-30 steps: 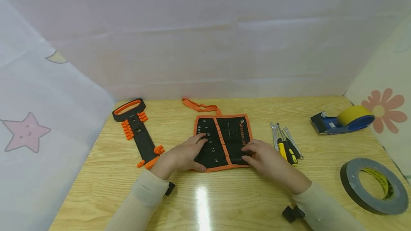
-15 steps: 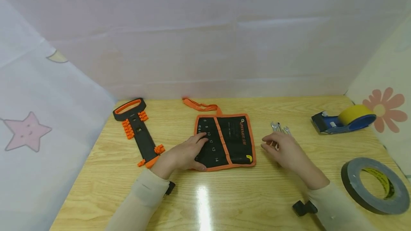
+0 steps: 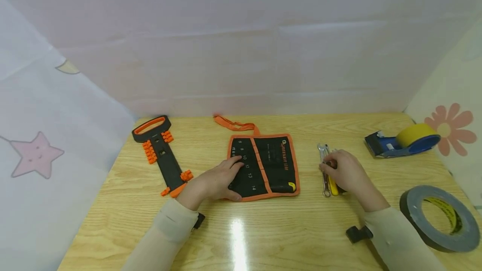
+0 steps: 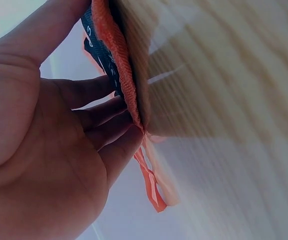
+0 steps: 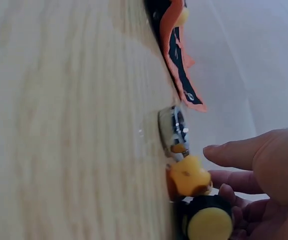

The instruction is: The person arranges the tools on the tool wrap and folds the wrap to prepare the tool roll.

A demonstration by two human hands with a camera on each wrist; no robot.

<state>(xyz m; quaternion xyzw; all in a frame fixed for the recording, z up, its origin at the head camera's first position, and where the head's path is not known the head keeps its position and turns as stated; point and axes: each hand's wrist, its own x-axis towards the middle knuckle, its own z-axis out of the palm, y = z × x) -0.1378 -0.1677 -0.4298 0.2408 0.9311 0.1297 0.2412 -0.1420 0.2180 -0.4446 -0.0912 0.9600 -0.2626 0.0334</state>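
Note:
A black tool pouch (image 3: 276,158) with orange trim lies in the middle of the table, sizes printed on its left panel. My left hand (image 3: 220,181) rests on that panel, thumb along the near edge; in the left wrist view the fingers reach the orange edge (image 4: 126,80). A yellow-tipped handle end (image 3: 291,186) shows at the pouch's lower right corner. My right hand (image 3: 346,170) is over the loose tools, fingers bent, thumb near a wrench (image 3: 325,189) and a yellow screwdriver (image 5: 188,175). A black-and-yellow screwdriver (image 5: 211,217) lies beside them, mostly hidden by the hand in the head view.
A black holder with orange clips (image 3: 165,158) lies at the left. A tape dispenser (image 3: 403,141) with yellow tape stands at the back right, and a large grey tape roll (image 3: 438,218) lies at the front right. The pouch's orange strap (image 3: 235,124) points toward the back wall.
My right hand has left the pouch's lower right corner, uncovering the yellow-tipped handle end, and moved right onto the loose tools. The left hand has stayed on the pouch.

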